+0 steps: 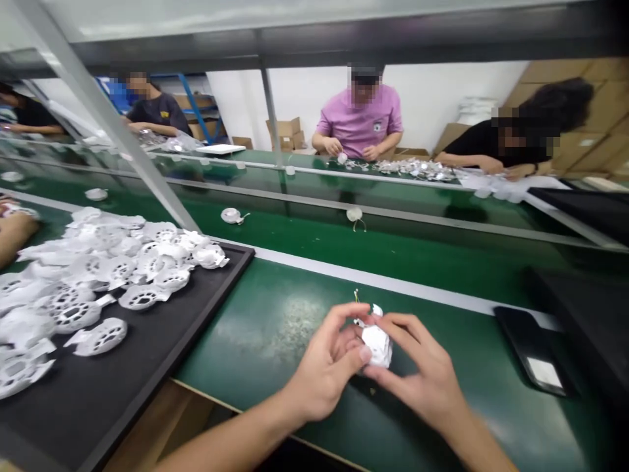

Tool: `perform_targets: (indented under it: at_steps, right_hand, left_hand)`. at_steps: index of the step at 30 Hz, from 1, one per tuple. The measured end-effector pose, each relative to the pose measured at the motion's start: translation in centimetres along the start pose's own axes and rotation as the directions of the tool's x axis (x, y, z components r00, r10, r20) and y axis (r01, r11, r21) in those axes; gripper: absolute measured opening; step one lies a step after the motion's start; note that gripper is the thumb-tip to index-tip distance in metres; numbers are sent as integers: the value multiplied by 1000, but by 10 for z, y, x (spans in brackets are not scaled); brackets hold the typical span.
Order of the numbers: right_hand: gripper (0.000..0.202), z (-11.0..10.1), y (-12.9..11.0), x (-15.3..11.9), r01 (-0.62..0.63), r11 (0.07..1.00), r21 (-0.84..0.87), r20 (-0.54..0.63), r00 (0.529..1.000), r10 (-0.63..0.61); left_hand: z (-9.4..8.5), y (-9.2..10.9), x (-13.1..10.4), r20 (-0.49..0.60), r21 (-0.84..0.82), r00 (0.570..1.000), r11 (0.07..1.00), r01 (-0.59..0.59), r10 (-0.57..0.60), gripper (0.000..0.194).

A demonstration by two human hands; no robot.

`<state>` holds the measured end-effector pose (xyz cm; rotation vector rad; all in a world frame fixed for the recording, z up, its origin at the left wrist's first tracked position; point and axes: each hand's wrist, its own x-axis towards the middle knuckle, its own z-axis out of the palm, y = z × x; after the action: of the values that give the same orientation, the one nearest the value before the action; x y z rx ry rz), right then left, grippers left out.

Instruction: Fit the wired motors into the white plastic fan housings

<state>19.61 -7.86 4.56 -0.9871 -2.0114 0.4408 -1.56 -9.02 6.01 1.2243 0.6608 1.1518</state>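
Between my two hands, above the green bench, is a small white plastic housing (377, 346) with thin wires ending in small tips sticking up at its far side. My left hand (330, 362) grips it from the left, thumb on the near face and fingers behind. From the right, my right hand (423, 359) pinches it with the thumb below and fingertips at the top edge. The fingers hide part of the housing, so its finer detail cannot be made out.
At left, a black tray (216, 292) bears a heap of white perforated plastic parts (122, 269). A green conveyor belt (295, 239) carries several white round pieces. A black phone-like object (528, 347) lies at right. People work across the line; a slanted metal post (132, 151) stands ahead.
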Motion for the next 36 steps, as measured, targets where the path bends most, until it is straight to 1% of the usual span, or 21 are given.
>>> perform_targets:
  at_steps: [1,2,3,4,5,6,7,9,11,14,19,24,27,30,33,35,36]
  right_hand:
    - [59,-5,3,2,-54,998,22,-5,999,54]
    - [60,-8,7,4,-114,992,51,-20,993,115]
    - [62,-10,11,6,-178,980,84,-38,983,182]
    - [65,-11,16,8,-243,963,114,-55,967,251]
    - [67,-10,19,9,-303,944,133,-60,948,313]
    - [68,-8,22,10,-354,926,133,-46,931,363]
    - [68,-4,24,10,-392,913,115,-17,918,396]
    - [66,5,24,11,-423,904,60,57,906,420]
    - [62,15,22,11,-407,913,18,109,909,403]
    - [57,24,19,11,-378,926,-17,148,915,376]
    - [52,26,20,11,-348,934,-79,179,917,357]
    - [49,26,19,13,-327,937,-124,191,919,346]
    - [50,26,22,13,-366,921,-130,191,903,386]
    - [51,27,27,12,-412,903,-120,225,875,429]
    - [51,29,33,12,-394,911,-124,217,885,412]
    - [47,31,34,12,-353,922,-159,214,900,381]
    - [45,32,33,12,-334,926,-176,217,904,368]
  left_hand:
    - [-6,0,6,14,120,998,991,-56,54,47]
    - [-12,-2,12,36,271,993,955,-121,115,49]
    - [-19,-6,17,71,431,984,885,-176,162,54]
    - [-26,-10,22,112,578,978,788,-210,178,62]
    - [-32,-17,25,149,693,975,686,-220,163,71]
    - [-38,-23,28,175,772,978,600,-210,117,81]
    - [-42,-31,30,187,819,981,542,-187,56,89]
    - [-46,-45,32,182,859,983,491,-144,-31,97]
    - [-46,-56,33,164,874,984,473,-114,-66,97]
    - [-43,-64,34,142,887,986,452,-89,-86,97]
    - [-42,-67,35,112,887,988,460,-49,-110,102]
    - [-43,-67,35,139,892,985,445,-80,-102,102]
    - [-41,-67,35,141,894,985,440,-84,-99,101]
    - [-39,-69,34,150,892,982,444,-85,-114,101]
    - [-39,-68,32,149,879,981,472,-73,-125,98]
    - [-42,-63,32,155,850,981,522,-71,-118,95]
    - [-44,-59,32,163,824,980,563,-70,-117,90]
